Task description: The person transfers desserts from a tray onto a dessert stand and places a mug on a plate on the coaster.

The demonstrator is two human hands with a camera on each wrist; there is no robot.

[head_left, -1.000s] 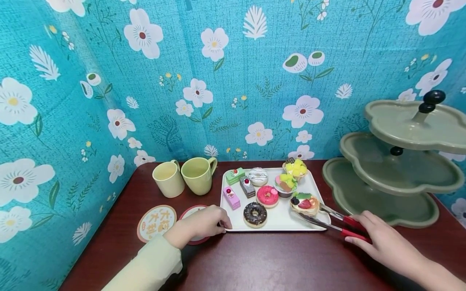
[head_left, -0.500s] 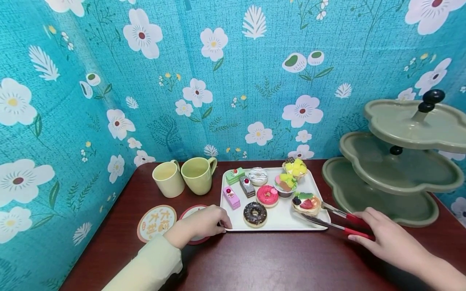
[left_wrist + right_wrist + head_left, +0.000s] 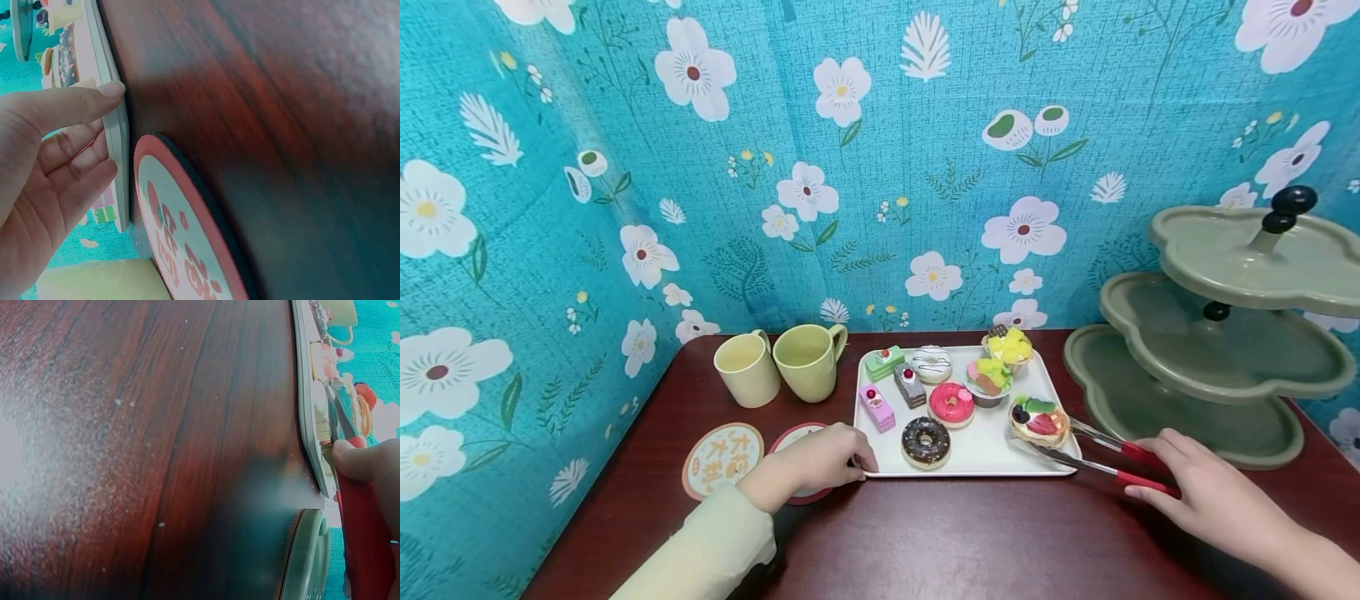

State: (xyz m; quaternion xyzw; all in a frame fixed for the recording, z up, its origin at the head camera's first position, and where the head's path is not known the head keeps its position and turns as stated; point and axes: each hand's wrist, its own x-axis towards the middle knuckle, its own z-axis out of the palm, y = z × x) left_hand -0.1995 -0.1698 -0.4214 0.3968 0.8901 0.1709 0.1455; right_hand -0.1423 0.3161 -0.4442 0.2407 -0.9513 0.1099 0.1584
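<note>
A white tray holds several toy pastries: doughnuts, small cakes and fruit tarts. My left hand pinches the tray's front-left corner; in the left wrist view the thumb lies on the tray's rim with the fingers on the rim's other side. My right hand grips red-handled metal tongs. The tong tips clamp a fruit tart at the tray's front-right corner. In the right wrist view my thumb presses on the red handle beside the tray edge.
A green three-tier stand fills the right side of the dark wooden table. Two pale green cups stand left of the tray. A cream coaster and a red-rimmed coaster lie by my left hand. Flowered blue cloth walls the back and left.
My right hand and the tongs have shifted a little to the right, carrying the fruit tart with them. The left hand has stayed on the tray corner.
</note>
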